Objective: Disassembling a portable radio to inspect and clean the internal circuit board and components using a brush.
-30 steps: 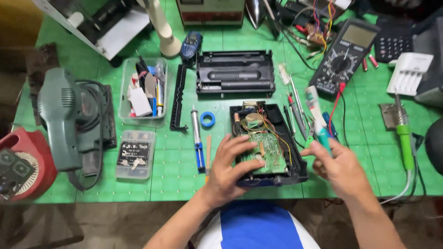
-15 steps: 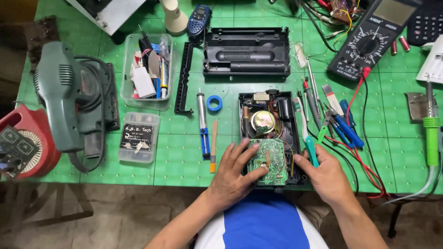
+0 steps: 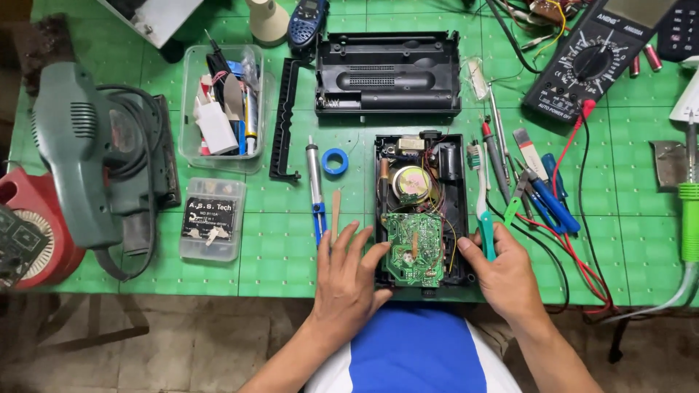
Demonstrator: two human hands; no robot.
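Observation:
An opened black radio case [image 3: 459, 211] lies near the table's front edge, with a round speaker [image 3: 411, 183] and a green circuit board [image 3: 415, 251] inside. My left hand [image 3: 349, 275] rests flat beside the case's left side, fingers spread, thumb against the board's lower left corner. My right hand [image 3: 504, 275] is at the case's right side and grips the teal handle of a white toothbrush [image 3: 482, 196], whose bristles point away from me. The case's black back cover [image 3: 388, 74] lies further back.
Left of my hand lie a blue-tipped desoldering pump [image 3: 316, 185], a wooden stick [image 3: 336, 211] and a blue tape roll [image 3: 335, 161]. Screwdrivers and pliers [image 3: 542, 196] and a multimeter [image 3: 590, 62] sit right. Plastic boxes [image 3: 222, 109], a green power sander [image 3: 80, 156] and a soldering iron [image 3: 689, 218] flank the table.
The view has shifted down the table. My right hand came down with the toothbrush to the case's right side. My left hand slid off the board to the case's left side.

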